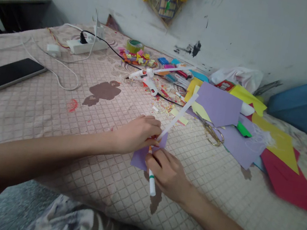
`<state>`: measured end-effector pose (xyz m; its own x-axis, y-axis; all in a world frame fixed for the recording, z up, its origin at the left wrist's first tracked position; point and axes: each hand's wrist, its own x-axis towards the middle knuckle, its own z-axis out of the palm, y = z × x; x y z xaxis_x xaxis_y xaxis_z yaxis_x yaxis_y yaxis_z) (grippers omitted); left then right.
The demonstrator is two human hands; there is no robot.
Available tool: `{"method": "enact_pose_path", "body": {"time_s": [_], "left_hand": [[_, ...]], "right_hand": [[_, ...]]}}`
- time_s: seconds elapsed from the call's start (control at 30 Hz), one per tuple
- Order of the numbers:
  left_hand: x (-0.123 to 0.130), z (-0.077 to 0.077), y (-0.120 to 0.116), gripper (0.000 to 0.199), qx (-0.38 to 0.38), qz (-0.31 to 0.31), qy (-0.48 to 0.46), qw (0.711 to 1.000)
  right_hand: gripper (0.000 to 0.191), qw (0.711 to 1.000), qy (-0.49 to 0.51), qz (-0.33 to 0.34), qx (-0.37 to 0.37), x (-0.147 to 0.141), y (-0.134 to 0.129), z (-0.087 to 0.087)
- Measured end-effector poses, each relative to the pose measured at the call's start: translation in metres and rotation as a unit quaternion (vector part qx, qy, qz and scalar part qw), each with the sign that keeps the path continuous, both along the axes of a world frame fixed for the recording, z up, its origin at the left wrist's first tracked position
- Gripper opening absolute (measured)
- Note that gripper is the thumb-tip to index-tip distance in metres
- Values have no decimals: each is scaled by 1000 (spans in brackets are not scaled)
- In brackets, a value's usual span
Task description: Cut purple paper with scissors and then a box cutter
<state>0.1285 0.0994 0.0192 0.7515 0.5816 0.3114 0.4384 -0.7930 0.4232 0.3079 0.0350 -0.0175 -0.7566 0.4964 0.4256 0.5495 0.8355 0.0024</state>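
A: While you're over there, what've the hands got?

B: Left hand (pixel 136 134) pinches a stiff white paper strip (pixel 178 116) over a purple paper piece (pixel 141 158); right hand (pixel 168 175) grips a green-banded white marker (pixel 151 183), tip by the paper, all on quilted pink bedding (pixel 52 113).

bare left hand (pixel 136 135), bare right hand (pixel 168 175), uncovered forearms (pixel 30 153); mottled grey and white patterned trousers (pixel 72 221)

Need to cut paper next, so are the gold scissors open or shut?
The scissors look shut: their blades lie together in one narrow point, with the finger loops close side by side.
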Motion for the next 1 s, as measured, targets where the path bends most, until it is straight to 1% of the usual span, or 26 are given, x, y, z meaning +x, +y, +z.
{"method": "enact_pose_path", "body": {"time_s": [0.03, 0.1, 0.17, 0.2, 0.23, 0.3, 0.37, 0.4, 0.47, 0.53, 0.87, 1.0], "left_hand": [[0, 0, 0, 17, 0, 1, -1, 1000], [0, 1, -1, 16, -6, 3, -1, 1000], [0, 2, -1, 14, -17, 3, -1, 1000], [0, 3, -1, 14, -22, 2, -1, 1000], [0, 3, -1, 13, -25, 2, 0, 1000], [0, 3, -1, 13, -25, 2, -1, 1000], [0, 3, -1, 13, -25, 4, -3, 1000], [0, 3, -1, 13, -28, 4, -3, 1000], [1, 3, -1, 12, -36, 3, -6, 999], [1, 4, -1, 12, -39, -1, -7, 999], [1, 3, 0, 12, -37, -4, -6, 999], [1, 4, 0, 12, -31, -3, -3, 1000]], "right_hand": [[16, 1000, 15, 0, -1, 1, -1, 0], [12, 997, 79, -1, -16, 5, -2, 2], [9, 982, 170, -33, -75, 11, -2, 4], [8, 967, 215, -65, -121, 14, -2, 5], [8, 946, 255, -101, -172, 16, -1, 4], [13, 894, 323, -156, -267, 19, 3, 2], [18, 846, 370, -177, -342, 20, 8, -2], [19, 828, 383, -178, -369, 20, 12, -4], [21, 808, 398, -171, -399, 19, 17, -7], [21, 806, 397, -164, -406, 18, 20, -8], [20, 832, 355, -176, -388, 17, 20, -4], [19, 835, 349, -179, -386, 17, 20, -5]]}}
